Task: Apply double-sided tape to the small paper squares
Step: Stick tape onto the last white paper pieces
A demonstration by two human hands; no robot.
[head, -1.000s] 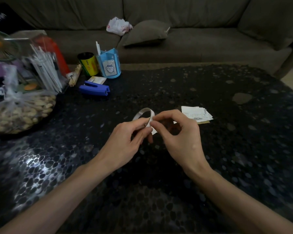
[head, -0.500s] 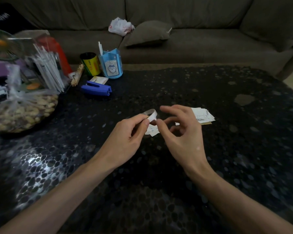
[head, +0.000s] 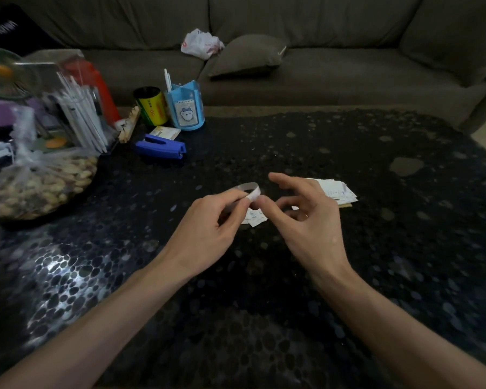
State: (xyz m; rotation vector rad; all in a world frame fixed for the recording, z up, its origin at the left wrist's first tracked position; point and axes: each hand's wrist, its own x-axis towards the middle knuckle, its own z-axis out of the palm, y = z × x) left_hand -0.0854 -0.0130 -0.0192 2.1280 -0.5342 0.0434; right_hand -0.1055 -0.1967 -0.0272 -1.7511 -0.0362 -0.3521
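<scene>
- Tape (head: 249, 189), a thin white ring, is hanging just above the dark table (head: 292, 304), with the left hand (head: 208, 228) pinching it between thumb and fingers.
- Just beside it, the right hand (head: 300, 217) is hovering, fingers spread and gripping nothing.
- Printed paper squares (head: 256, 219) are lying beneath both hands, with a stack (head: 337, 189) behind the right hand.
- At far left, a blue holder (head: 184, 108) is carrying a white stick (head: 167, 80), and a clear bag (head: 37, 186) is bulging with nuts.

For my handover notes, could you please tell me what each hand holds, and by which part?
The left hand pinches the tape roll by its near rim, between thumb and forefinger. The right hand has its fingers spread and grips nothing.
</scene>
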